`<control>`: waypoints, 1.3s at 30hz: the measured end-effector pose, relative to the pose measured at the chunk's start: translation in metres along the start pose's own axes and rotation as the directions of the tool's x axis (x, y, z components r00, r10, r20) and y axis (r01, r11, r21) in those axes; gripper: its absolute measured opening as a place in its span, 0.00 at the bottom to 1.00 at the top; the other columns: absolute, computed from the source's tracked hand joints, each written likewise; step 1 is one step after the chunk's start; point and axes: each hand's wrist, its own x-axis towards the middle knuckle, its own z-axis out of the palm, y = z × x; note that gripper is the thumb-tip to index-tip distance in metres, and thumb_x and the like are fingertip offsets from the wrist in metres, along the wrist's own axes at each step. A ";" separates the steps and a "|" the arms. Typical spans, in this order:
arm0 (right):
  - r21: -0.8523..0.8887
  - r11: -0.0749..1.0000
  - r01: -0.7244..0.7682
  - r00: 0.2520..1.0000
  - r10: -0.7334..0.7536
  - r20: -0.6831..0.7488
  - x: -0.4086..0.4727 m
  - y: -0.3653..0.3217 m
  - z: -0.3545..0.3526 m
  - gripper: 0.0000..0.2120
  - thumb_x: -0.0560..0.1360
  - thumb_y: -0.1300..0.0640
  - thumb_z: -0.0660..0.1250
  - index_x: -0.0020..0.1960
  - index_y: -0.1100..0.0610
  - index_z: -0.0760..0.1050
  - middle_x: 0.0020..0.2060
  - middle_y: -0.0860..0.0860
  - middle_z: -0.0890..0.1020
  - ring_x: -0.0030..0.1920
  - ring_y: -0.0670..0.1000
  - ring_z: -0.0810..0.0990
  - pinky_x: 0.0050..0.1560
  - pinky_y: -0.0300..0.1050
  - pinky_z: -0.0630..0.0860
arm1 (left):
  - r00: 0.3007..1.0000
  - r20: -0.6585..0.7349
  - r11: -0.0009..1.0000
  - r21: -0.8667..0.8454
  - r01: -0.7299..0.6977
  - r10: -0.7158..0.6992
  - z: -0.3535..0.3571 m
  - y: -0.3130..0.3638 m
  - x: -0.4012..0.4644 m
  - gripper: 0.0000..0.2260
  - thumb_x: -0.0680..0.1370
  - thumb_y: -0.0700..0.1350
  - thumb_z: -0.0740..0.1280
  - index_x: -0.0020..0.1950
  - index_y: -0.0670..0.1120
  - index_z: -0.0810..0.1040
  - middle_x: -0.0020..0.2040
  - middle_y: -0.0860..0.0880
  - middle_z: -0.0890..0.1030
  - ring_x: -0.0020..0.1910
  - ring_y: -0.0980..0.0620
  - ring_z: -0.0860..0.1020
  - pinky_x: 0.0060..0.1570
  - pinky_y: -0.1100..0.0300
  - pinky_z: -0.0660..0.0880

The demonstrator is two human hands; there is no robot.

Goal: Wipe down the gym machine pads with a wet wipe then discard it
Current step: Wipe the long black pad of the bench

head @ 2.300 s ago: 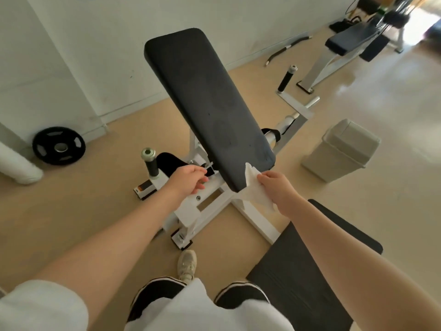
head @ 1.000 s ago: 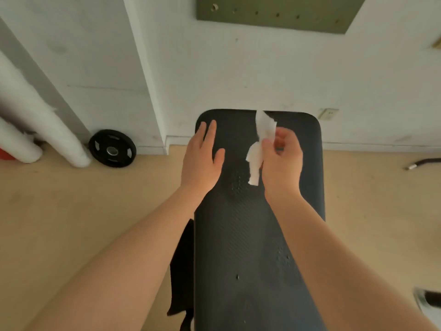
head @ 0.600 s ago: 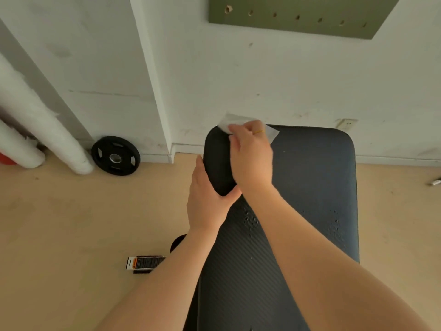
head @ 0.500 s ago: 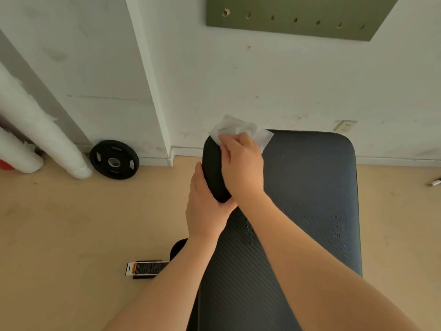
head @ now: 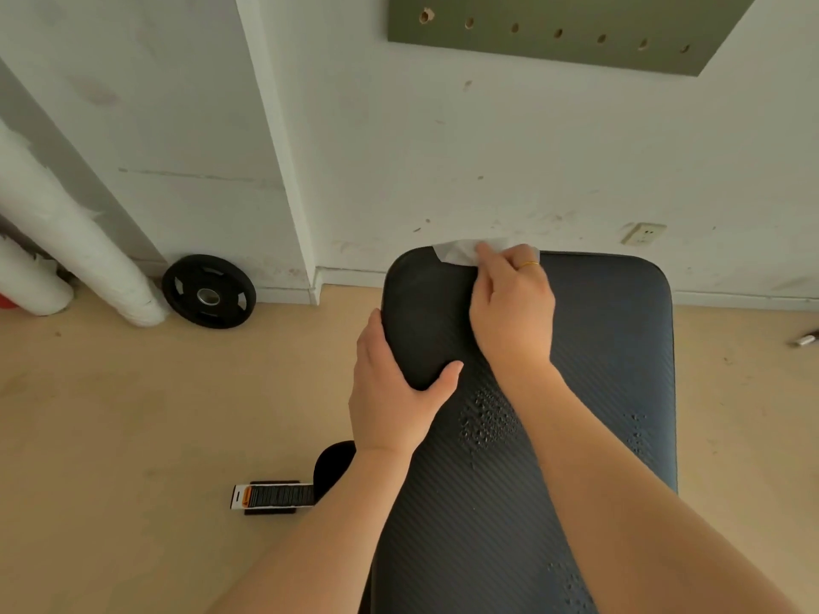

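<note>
Most of the wet wipe (head: pixel 456 251) under the right hand (head: pixel 509 310); pad (head: pixel 598 347) cut off below.

Right hand (head: pixel 509 312) on wipe (head: pixel 458 251) at pad's (head: pixel 611 347) far edge. Left hand (head: pixel 394 392) on pad's left side. Weight plate (head: pixel 208 291) by wall, far left.

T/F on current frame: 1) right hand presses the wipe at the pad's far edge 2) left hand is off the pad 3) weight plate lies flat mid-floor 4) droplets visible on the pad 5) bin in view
1) True: the right hand holds the wet wipe on the pad at its far edge.
2) False: the left hand grips the pad's left edge.
3) False: the weight plate leans at the wall.
4) True: droplets sit mid-pad.
5) False: no bin shows.
</note>
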 end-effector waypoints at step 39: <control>-0.224 0.973 0.052 0.997 -0.062 -0.039 0.005 0.063 -0.030 0.04 0.71 0.65 0.65 0.42 0.64 0.78 0.47 0.59 0.80 0.47 0.62 0.74 0.45 0.54 0.72 | 1.000 -0.001 0.997 0.070 -0.027 0.027 0.002 -0.004 0.004 0.43 0.65 0.62 0.69 0.73 0.47 0.56 0.69 0.49 0.66 0.65 0.49 0.70 0.53 0.56 0.74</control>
